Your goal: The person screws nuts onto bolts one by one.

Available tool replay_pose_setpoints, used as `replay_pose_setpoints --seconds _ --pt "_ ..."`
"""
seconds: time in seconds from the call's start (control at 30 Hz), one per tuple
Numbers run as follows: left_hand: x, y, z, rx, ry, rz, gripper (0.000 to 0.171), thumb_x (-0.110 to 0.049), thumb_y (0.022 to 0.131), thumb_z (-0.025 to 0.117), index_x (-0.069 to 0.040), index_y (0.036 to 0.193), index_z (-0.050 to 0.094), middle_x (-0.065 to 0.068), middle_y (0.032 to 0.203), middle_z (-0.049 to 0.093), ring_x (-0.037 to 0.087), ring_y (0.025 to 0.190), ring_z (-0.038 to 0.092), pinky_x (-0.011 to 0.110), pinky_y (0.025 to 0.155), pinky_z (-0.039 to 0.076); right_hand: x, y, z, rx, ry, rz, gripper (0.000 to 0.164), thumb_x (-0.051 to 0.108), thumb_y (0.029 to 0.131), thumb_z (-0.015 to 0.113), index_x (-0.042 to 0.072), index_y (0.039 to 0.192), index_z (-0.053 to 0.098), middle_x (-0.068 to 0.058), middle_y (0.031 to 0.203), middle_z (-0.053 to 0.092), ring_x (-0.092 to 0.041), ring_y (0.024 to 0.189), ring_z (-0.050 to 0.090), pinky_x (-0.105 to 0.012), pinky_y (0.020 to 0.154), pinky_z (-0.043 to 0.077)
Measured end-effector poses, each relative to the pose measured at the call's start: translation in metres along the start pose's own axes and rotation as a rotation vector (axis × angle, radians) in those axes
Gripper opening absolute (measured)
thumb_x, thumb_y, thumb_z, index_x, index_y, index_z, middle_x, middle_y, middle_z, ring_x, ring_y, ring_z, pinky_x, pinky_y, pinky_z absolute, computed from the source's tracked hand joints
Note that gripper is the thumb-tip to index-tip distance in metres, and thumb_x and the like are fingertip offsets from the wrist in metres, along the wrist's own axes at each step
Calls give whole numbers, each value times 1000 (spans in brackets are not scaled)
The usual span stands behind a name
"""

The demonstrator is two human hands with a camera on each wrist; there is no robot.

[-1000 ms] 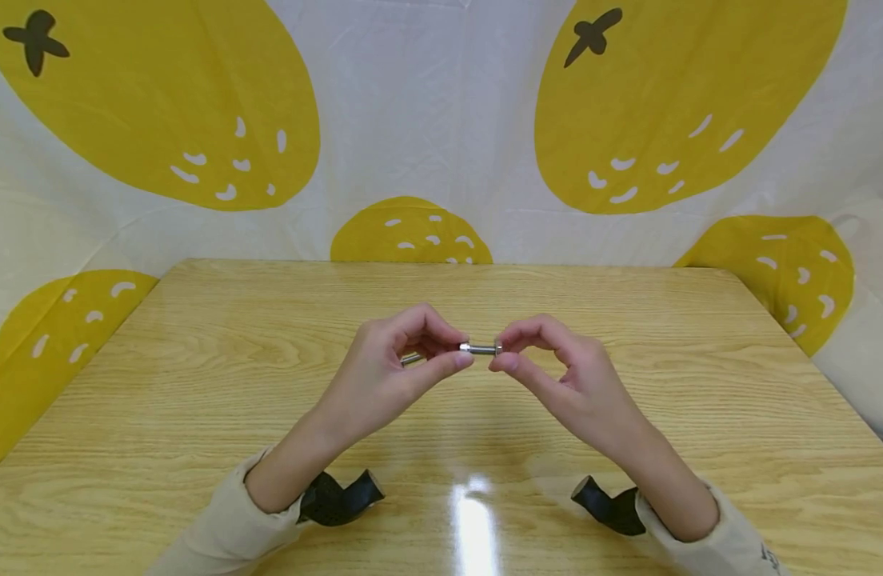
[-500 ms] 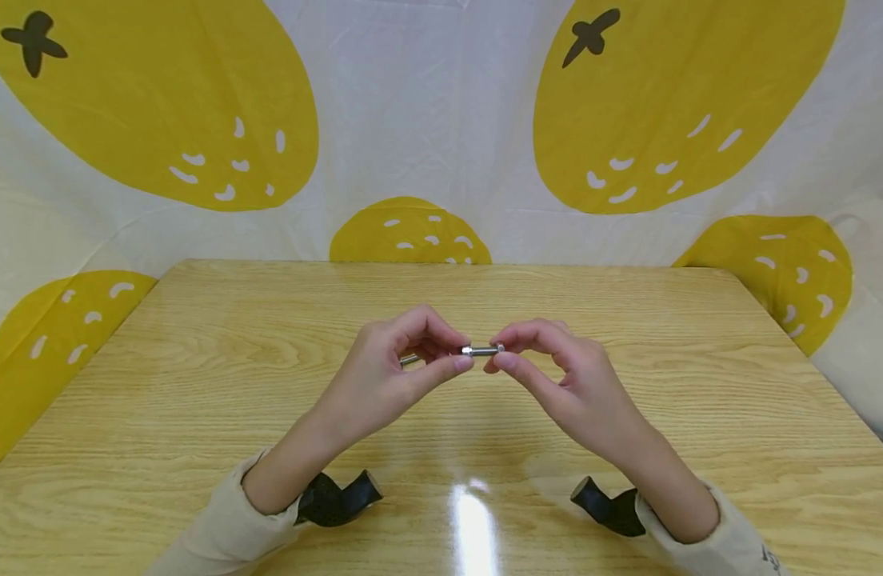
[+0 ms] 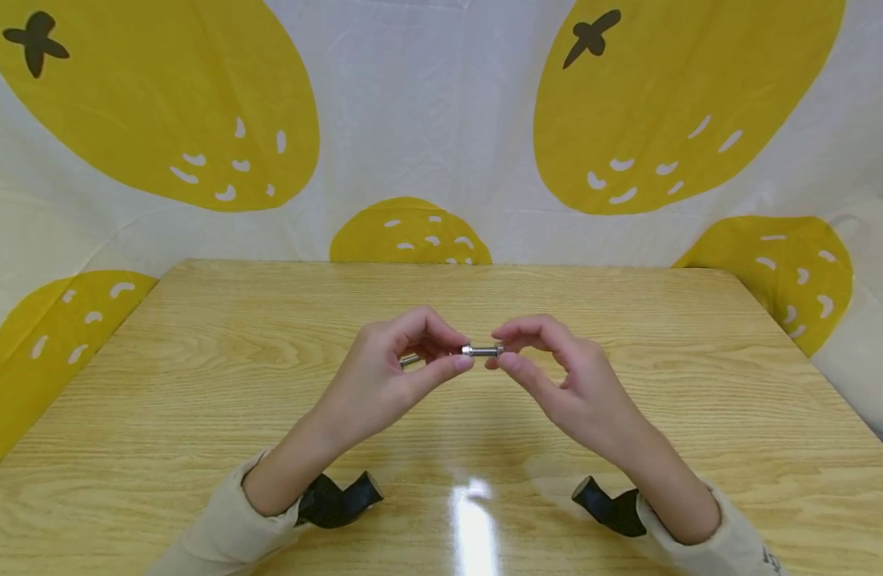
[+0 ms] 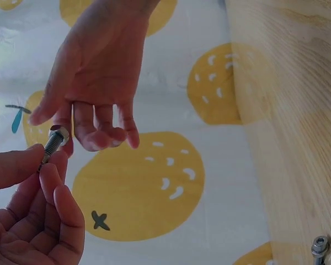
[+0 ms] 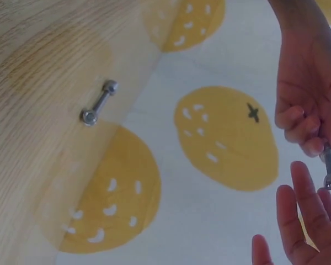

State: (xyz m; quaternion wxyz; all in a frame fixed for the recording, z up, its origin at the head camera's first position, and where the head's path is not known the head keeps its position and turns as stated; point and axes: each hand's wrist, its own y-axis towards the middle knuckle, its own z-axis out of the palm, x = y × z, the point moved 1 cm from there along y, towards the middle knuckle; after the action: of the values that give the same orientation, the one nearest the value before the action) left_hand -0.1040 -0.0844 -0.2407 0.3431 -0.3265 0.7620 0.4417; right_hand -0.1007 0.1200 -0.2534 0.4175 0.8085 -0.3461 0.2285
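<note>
A silver bolt (image 3: 485, 350) lies level in the air between the hands, over the table's middle. My left hand (image 3: 387, 360) pinches its left end, where a nut-like collar shows, between thumb and forefinger. At the bolt's right end, my right hand (image 3: 571, 376) has its thumb and forefinger spread about the head. In the left wrist view, the right thumb (image 4: 41, 113) stands apart from the bolt head (image 4: 59, 134), with the forefinger behind it. The right fingers (image 5: 303, 187) look loosely extended in the right wrist view. The left fingertips partly hide the bolt's far end.
A second bolt (image 5: 99, 103), with a nut on it, lies on the wood-grain table (image 3: 233, 384); in the head view the left hand mostly hides it. A cloth (image 3: 427, 96) with yellow fruit prints hangs behind the table. Black mounts (image 3: 341, 500) sit at both wrists.
The right thumb and forefinger have shifted at the bolt head and now stand farther apart. The left hand keeps its pinch and has hardly moved.
</note>
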Motion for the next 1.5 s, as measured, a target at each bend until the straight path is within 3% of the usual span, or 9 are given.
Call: replay_pose_setpoints --seconds 0.1,0.27,0.57,0.77,0.87,0.93,1.07,1.17,1.5 --pt "1 0 0 -1 -1 -3 10 -9 82 70 -7 89 63 2 84 69 11 70 63 27 66 53 1 0 0 -9 28 -95 29 -1 83 65 6 111 57 0 95 67 -7 92 63 -21 89 48" --pt "1 0 1 7 -7 4 10 -9 83 70 -6 90 63 2 84 69 9 70 63 26 65 53 2 0 1 -32 26 -159 30 -6 80 67 4 106 59 -2 93 66 -8 93 61 -20 86 49" --pt "-1 -1 1 19 -20 -5 12 -8 82 70 -6 91 63 2 85 68 9 71 62 27 66 54 1 0 2 2 6 -80 9 7 92 55 13 96 61 7 85 68 -9 87 51 -25 74 44" --pt "-1 -1 3 21 -25 -5 12 -9 82 71 -7 91 63 2 86 68 11 71 62 27 66 53 0 0 3 9 -64 -12 22 15 98 46 17 86 64 12 81 65 -9 81 48 -26 67 39" --pt "0 -1 3 15 -12 -7 11 -10 83 70 -7 91 64 2 85 68 11 70 62 26 65 53 0 -1 2 12 -66 12 17 15 97 48 17 92 64 12 85 65 -8 85 50 -26 72 43" --pt "0 -1 3 12 -8 -10 10 -10 83 70 -7 90 63 2 85 68 11 70 62 26 65 53 0 -2 1 9 -64 -4 10 13 94 55 15 100 62 10 91 65 -8 89 53 -26 77 46" --pt "0 -1 2 8 -7 -19 9 -10 84 69 -6 90 63 2 84 68 10 70 62 26 65 52 -1 -1 1 -7 -69 -89 27 3 83 67 9 108 58 5 99 63 -9 95 56 -24 84 47" --pt "0 -1 2 5 -8 -23 9 -10 84 69 -6 90 63 2 84 68 10 71 62 26 66 52 -1 0 1 -20 -74 -126 30 0 80 70 9 106 59 4 96 63 -9 94 55 -23 83 46" --pt "-1 -2 3 16 -24 -12 10 -10 83 69 -6 91 63 2 85 68 10 72 62 26 67 53 -1 0 4 -15 -70 -135 9 10 94 54 14 92 62 7 87 64 -8 85 51 -27 75 43"
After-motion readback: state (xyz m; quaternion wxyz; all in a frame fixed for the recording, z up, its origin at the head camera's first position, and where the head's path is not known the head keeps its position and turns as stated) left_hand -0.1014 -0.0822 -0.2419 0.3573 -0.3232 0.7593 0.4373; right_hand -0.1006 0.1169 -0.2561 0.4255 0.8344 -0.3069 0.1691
